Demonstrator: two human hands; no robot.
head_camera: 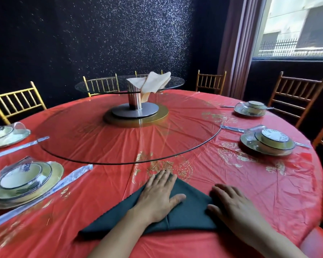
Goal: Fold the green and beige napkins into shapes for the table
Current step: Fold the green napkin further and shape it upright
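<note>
The dark green cloth napkin [190, 211], folded into a triangle, lies at the near edge of the red-covered round tabletop [250, 183]. The left hand [158, 194] and right hand [231, 205] press flat on it with fingers [162, 178] straight and barely spread, probably to set the creases. The beige cloth napkin [151, 81] is draped on the raised glass turntable [101, 84] at the centre.

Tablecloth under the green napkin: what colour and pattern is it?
The tablecloth is red with gold motifs; head view shows it best.
</note>
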